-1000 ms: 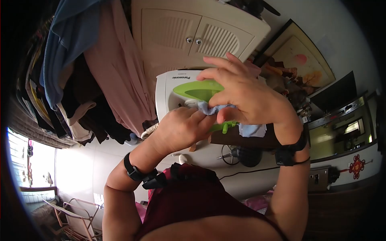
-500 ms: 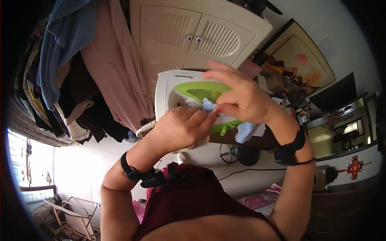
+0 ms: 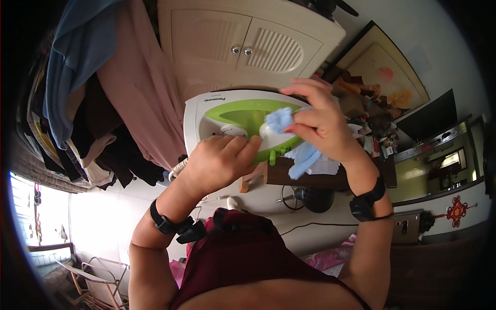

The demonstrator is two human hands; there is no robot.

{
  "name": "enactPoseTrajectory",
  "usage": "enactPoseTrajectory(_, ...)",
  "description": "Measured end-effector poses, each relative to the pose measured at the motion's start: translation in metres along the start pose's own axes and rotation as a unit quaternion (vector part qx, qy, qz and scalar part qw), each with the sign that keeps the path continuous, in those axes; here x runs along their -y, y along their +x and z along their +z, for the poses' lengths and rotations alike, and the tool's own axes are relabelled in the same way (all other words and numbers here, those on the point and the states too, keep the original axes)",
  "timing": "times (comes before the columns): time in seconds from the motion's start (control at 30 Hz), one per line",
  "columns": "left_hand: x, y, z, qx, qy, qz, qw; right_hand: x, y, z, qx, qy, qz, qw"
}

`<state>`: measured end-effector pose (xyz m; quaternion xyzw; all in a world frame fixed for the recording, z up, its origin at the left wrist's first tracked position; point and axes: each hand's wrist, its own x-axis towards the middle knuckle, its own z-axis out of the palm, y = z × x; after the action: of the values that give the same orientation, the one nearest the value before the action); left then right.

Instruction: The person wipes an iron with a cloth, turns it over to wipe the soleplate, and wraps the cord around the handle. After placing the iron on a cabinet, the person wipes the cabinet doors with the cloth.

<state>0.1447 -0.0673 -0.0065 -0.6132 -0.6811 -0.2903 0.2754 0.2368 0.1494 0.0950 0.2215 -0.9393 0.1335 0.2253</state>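
A white and green clothes iron [image 3: 227, 114] is held up in front of me. My left hand [image 3: 217, 163] grips its handle from below. My right hand [image 3: 320, 124] pinches a light blue cloth [image 3: 281, 121] and presses it against the iron's green body near the handle. The rest of the cloth hangs down under my right palm. A coiled white cord [image 3: 178, 168] trails from the iron's back end.
A cream cabinet with two louvred doors [image 3: 243, 46] stands behind the iron. Clothes hang at the left [image 3: 119, 93]. A framed picture [image 3: 382, 72], cluttered shelves and a fan [image 3: 310, 199] are at the right.
The iron has shifted left and shows more of its green body. My right hand has moved the cloth up along the iron, away from my left fingers.
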Motion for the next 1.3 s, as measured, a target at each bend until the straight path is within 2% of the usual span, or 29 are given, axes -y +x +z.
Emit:
enactPoseTrajectory(0.03,-0.001,0.001,0.000,0.001,-0.007,0.000,1.000,0.005,0.007,0.004,0.015,-0.032,-0.029,0.999)
enactPoseTrajectory(0.17,-0.004,0.001,-0.001,0.007,-0.029,-0.014,0.999,0.006,0.014,0.009,0.068,-0.007,-0.056,0.996)
enactPoseTrajectory(0.27,-0.004,-0.006,-0.003,0.007,-0.019,-0.029,0.999,-0.016,0.001,0.000,0.054,0.077,-0.028,0.995)
enactPoseTrajectory(0.37,-0.003,-0.012,-0.004,0.005,-0.009,-0.039,0.999,-0.030,-0.021,-0.005,0.031,0.109,0.111,0.987)
enactPoseTrajectory(0.47,-0.002,-0.013,-0.008,-0.010,-0.023,-0.045,0.999,-0.049,-0.033,-0.010,-0.050,0.032,0.114,0.992)
enactPoseTrajectory(0.57,-0.002,-0.012,-0.011,-0.005,-0.021,-0.039,0.999,-0.044,-0.027,-0.019,-0.191,0.165,0.132,0.959)
enactPoseTrajectory(0.7,-0.004,-0.007,-0.012,-0.003,-0.018,-0.032,0.999,-0.020,-0.003,-0.025,-0.193,0.177,0.095,0.961)
enactPoseTrajectory(0.77,-0.006,-0.004,-0.011,-0.009,-0.018,-0.029,0.999,0.006,0.007,-0.012,-0.165,0.218,0.142,0.952)
enactPoseTrajectory(0.8,-0.008,-0.004,-0.011,-0.011,-0.019,-0.029,0.999,0.014,0.016,-0.013,-0.106,0.124,0.027,0.986)
enactPoseTrajectory(0.83,-0.008,-0.003,-0.011,-0.009,-0.021,-0.027,0.999,0.022,0.018,-0.009,-0.005,0.160,0.024,0.987)
enactPoseTrajectory(0.9,-0.009,-0.003,-0.012,-0.007,-0.021,-0.027,0.999,0.025,0.020,0.000,0.147,-0.005,-0.095,0.985)
enactPoseTrajectory(1.0,-0.012,-0.006,-0.016,0.012,-0.006,-0.045,0.999,0.027,0.015,-0.005,0.161,-0.093,-0.072,0.980)
enactPoseTrajectory(1.1,-0.013,-0.009,-0.012,-0.013,-0.004,-0.034,0.999,0.018,0.008,-0.007,0.179,-0.103,-0.057,0.977)
enactPoseTrajectory(1.3,-0.016,-0.010,-0.006,-0.029,-0.025,-0.024,0.999,0.011,-0.010,-0.003,0.063,0.044,-0.005,0.997)
